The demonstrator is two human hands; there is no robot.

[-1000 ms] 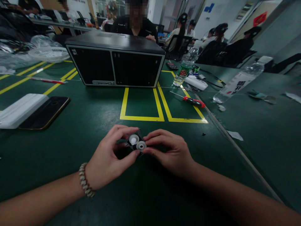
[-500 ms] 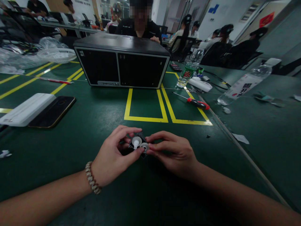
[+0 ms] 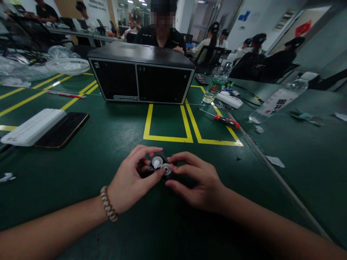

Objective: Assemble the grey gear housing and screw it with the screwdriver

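A small dark gearbox with its top uncovered is held above the green table. Two whitish gears show in it: a larger gear with a white shaft standing up, and a smaller gear beside it. My left hand grips the housing, with the index finger along the far edge and the thumb pressed near the smaller gear. On the right side, my right hand has its index and middle fingertips at the housing and the thumb just below its near corner. The gearbox's underside is hidden.
Ahead stands a large black box, with a person behind it. A screwdriver and two plastic bottles lie or stand to the right. At left are a white block and a dark phone. Yellow tape marks the table.
My right thumb has moved down and away from the smaller gear, widening its gap from the other fingers. The left hand keeps its hold. The view has shifted slightly.
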